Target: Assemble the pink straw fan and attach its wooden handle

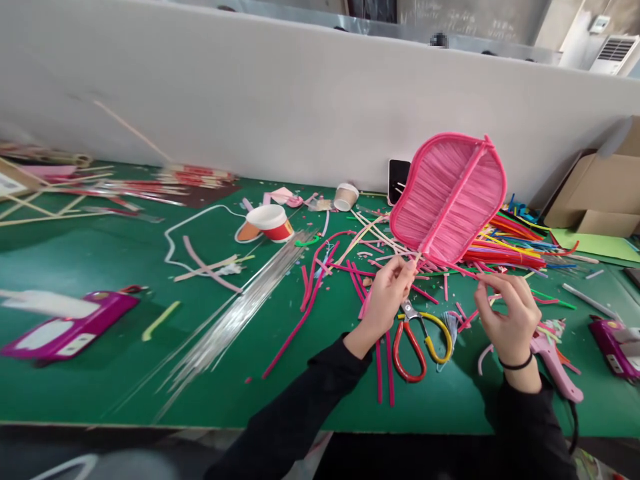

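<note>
A pink leaf-shaped fan [430, 187] made of chenille stems is held up over the table, its rim and midrib thicker than the ribbed fill. My left hand [383, 293] pinches it by the short pale stem at the bottom. From the fan's base a pink chenille stem [463, 270] runs to the right, and my right hand [510, 313] has its far end between thumb and fingers. Scissors [409, 311] with one red and one yellow handle lie on the table between my hands. Pink stem pieces [300, 320] are scattered left of my left hand.
Bundles of coloured chenille stems [500, 253] lie behind my right hand. A pink glue gun [555, 367] rests beside my right wrist. Farther left are clear thin rods [245, 300], a paper cup [270, 223] and a purple device [75, 327]. A cardboard box [595, 187] stands at back right.
</note>
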`<state>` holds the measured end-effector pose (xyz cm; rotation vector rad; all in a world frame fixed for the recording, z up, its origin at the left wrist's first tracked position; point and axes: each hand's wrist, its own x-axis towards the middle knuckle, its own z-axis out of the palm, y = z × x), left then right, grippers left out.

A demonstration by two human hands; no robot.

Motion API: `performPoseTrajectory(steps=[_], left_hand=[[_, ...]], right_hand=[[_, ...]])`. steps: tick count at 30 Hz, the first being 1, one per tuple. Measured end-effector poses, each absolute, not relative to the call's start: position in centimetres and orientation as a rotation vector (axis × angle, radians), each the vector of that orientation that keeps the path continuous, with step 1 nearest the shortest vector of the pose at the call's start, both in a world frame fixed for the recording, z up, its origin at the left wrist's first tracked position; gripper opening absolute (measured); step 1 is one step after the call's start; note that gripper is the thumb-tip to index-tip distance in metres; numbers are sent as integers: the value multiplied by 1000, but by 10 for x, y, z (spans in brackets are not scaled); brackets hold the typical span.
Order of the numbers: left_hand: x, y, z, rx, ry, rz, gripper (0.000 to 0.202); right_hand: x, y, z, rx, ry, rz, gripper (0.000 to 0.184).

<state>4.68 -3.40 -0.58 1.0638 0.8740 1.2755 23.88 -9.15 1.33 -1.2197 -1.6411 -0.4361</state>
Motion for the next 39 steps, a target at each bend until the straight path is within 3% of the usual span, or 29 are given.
performPoseTrajectory(steps=[12,19,39], left_hand=[[52,-39,-8,1112,892,1291,45],[53,-34,-9,1193,1028,1366,47],[49,-25,-18,1223,1184,1447,53]], right_hand=[[238,-93,9,-1265,-1697,-497,18],[237,-93,10,-1196,-1828,-504,34],[234,-93,3,-1189,-1890,-492,41]])
